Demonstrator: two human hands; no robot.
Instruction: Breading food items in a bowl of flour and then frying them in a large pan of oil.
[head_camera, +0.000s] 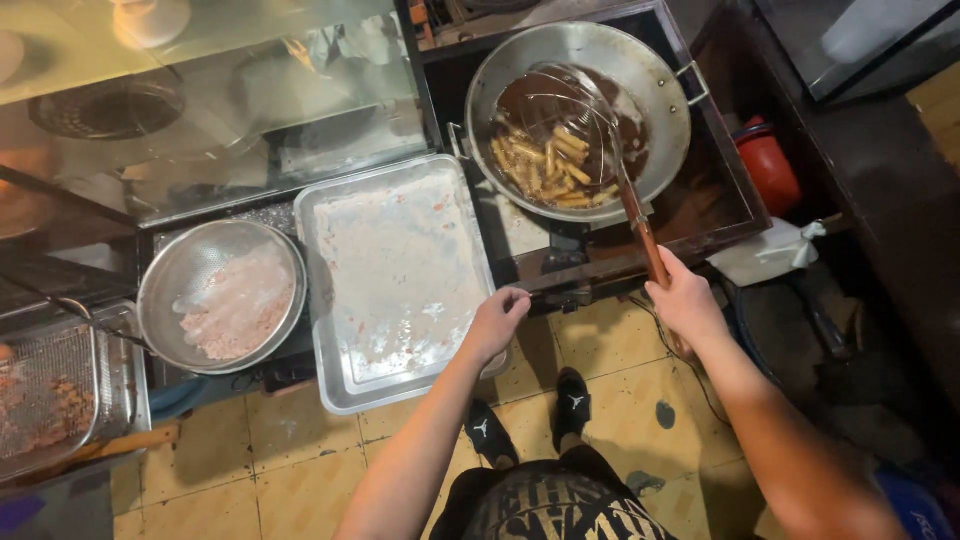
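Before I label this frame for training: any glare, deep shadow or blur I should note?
Head view: glare washes the glass counter top at upper left; the right edge beside the wok sinks into shadow; the floured tray and both hands, left hand and right hand, are sharp.
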